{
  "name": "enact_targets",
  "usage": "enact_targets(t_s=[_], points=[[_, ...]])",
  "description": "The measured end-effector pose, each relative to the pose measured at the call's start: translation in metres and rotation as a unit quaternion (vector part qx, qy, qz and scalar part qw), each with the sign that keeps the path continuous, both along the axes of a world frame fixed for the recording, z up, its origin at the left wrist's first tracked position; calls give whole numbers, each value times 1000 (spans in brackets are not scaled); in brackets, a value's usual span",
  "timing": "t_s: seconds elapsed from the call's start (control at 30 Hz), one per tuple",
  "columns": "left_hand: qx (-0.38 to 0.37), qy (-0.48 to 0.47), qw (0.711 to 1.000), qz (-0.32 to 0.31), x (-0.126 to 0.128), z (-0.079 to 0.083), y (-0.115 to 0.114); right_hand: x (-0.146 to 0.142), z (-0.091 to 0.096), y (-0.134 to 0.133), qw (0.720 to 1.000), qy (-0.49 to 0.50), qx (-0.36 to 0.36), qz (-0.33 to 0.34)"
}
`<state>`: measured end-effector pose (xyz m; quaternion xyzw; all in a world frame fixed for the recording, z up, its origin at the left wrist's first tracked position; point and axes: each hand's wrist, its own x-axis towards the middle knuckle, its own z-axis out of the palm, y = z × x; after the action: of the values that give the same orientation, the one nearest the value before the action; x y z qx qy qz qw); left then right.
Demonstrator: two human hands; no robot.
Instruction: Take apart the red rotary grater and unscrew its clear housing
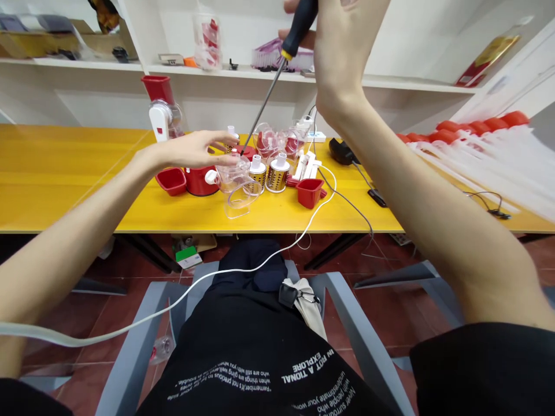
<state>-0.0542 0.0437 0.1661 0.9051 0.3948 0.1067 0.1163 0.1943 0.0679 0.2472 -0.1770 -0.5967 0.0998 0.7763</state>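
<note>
My right hand (342,52), raised at the top, grips the dark handle of a screwdriver (272,86) with a yellow collar. Its shaft slants down left, the tip near the top of a clear plastic housing (236,179). My left hand (202,149) reaches over that housing with fingers extended and apart, near the screwdriver tip; whether the fingertips press on the plastic I cannot tell. Behind and left of the housing is a red round base (202,180). Close by on the right stand metal grater drums (277,173) with white ends.
A red hopper (171,181) and a red cup (309,192) lie on the yellow table (87,173). An assembled grater (162,110) stands at the back left. A white cable (243,270) crosses in front. Bagged red parts (477,130) lie right, below shelves (243,72).
</note>
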Motion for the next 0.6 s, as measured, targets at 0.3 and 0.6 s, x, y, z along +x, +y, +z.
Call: enact_targets(t_s=[0.3, 0.6], points=[[88, 24, 995, 27, 0, -6, 0, -7, -5, -8, 998, -54, 16, 25], [106, -73, 991, 48, 38, -11, 24, -23, -7, -9, 997, -68, -40, 0]])
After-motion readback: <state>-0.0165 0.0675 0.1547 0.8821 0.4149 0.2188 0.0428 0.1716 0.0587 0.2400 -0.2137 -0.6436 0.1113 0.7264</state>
